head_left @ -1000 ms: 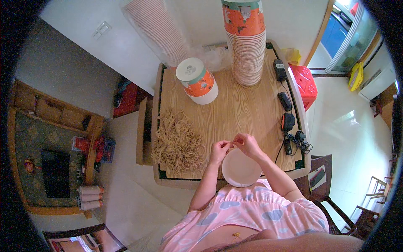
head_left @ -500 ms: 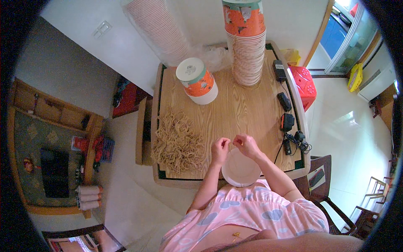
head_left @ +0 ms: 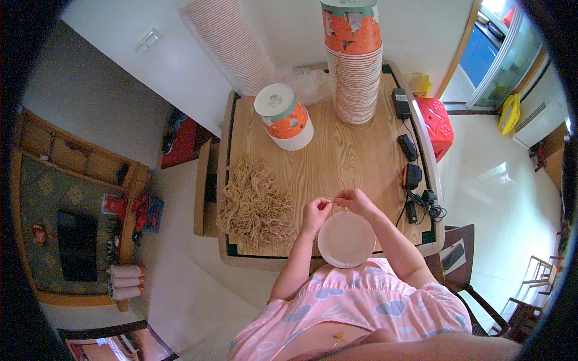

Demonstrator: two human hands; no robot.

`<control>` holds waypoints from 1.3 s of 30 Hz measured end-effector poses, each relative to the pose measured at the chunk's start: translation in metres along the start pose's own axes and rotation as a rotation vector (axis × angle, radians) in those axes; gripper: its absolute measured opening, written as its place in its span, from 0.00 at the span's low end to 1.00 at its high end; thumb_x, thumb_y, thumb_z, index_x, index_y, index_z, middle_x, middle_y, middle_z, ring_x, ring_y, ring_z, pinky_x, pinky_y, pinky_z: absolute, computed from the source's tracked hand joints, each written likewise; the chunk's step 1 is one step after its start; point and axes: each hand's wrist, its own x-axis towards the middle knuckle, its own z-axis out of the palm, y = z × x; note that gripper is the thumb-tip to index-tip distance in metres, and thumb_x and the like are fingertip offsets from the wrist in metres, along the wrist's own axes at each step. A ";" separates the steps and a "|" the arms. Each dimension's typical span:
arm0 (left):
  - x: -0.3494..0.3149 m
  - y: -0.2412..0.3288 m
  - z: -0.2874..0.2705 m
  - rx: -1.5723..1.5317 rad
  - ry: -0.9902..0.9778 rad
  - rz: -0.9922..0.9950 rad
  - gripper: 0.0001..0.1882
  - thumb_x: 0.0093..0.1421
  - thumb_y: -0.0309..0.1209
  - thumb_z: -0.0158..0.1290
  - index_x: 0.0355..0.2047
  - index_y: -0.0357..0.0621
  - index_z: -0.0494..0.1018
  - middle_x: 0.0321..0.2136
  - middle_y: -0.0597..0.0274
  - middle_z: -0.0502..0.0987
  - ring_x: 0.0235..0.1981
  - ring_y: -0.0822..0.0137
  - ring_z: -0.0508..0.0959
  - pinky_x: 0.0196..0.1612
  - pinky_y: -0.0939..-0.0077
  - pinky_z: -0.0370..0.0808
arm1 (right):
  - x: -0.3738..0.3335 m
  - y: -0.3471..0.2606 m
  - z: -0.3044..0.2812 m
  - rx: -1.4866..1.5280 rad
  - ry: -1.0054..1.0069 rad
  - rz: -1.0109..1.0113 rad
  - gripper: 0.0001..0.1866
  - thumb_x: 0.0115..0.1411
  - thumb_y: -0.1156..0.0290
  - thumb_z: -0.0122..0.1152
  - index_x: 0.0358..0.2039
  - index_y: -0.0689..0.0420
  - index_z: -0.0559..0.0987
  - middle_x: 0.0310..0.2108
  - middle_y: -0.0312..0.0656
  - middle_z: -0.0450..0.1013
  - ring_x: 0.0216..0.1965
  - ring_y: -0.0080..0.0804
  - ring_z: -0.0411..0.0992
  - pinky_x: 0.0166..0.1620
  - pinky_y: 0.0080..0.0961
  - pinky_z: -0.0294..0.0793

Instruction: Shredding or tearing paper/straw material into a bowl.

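A white, round paper tub sits open mouth up at the near edge of the wood-grain table, its near side against the pink dress patterned with blue hearts; whether lap or tabletop bears it cannot be told. Above its far rim, the left hand and right hand meet, fingertips pinched on what looks like a thin tan cord.

The tub should be light and fairly stiff, firmest at its rim and liable to dent if its wall is squeezed. The cord looks soft, limp and easily tangled, best pinched near its ends. A tangled heap of tan cord lies by the near left corner; a tall stack of orange-and-white paper tubs stands toward the far edge.
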 end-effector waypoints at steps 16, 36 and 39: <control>-0.014 -0.014 -0.019 0.059 0.016 0.054 0.06 0.52 0.28 0.55 0.27 0.38 0.74 0.22 0.64 0.76 0.24 0.73 0.75 0.30 0.78 0.72 | -0.008 0.027 -0.013 0.230 -0.152 0.130 0.06 0.53 0.68 0.58 0.26 0.57 0.75 0.21 0.29 0.69 0.24 0.18 0.66 0.28 0.17 0.65; -0.023 0.030 -0.007 -0.544 -0.142 -0.153 0.06 0.55 0.25 0.52 0.31 0.37 0.76 0.26 0.64 0.77 0.29 0.75 0.75 0.34 0.83 0.73 | -0.047 -0.032 -0.009 -0.026 -0.055 -0.153 0.08 0.55 0.68 0.57 0.28 0.60 0.76 0.23 0.32 0.72 0.27 0.17 0.68 0.31 0.16 0.67; -0.025 0.036 -0.002 -0.470 -0.083 -0.111 0.05 0.55 0.25 0.52 0.30 0.37 0.76 0.26 0.64 0.77 0.27 0.76 0.75 0.32 0.83 0.73 | -0.043 -0.023 -0.008 -0.044 -0.009 -0.102 0.08 0.55 0.68 0.57 0.28 0.61 0.76 0.22 0.33 0.72 0.27 0.17 0.67 0.30 0.16 0.67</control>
